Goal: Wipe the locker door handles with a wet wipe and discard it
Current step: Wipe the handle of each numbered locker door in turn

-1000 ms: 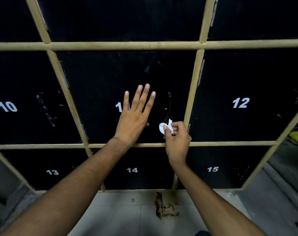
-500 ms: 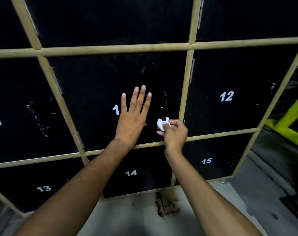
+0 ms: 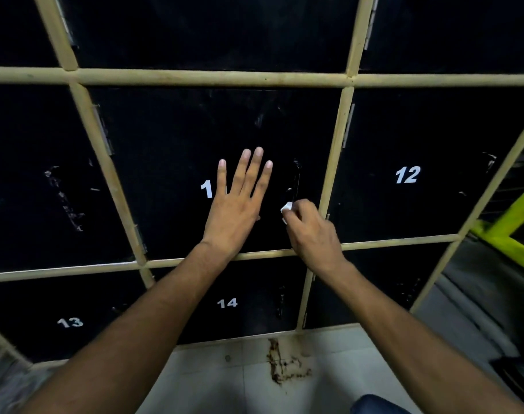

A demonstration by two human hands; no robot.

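We are laying our left hand [image 3: 236, 213] flat on the black locker door [image 3: 180, 144], with the fingers straight and a little spread, covering part of its white number. Our right hand [image 3: 311, 231] is closing its grip on a small white wet wipe [image 3: 286, 208], pinching it between thumb and fingers. The wet wipe is sitting at the lower end of the dark vertical handle [image 3: 296, 180], near the beige frame post [image 3: 332, 174]. We cannot tell whether it is touching the handle.
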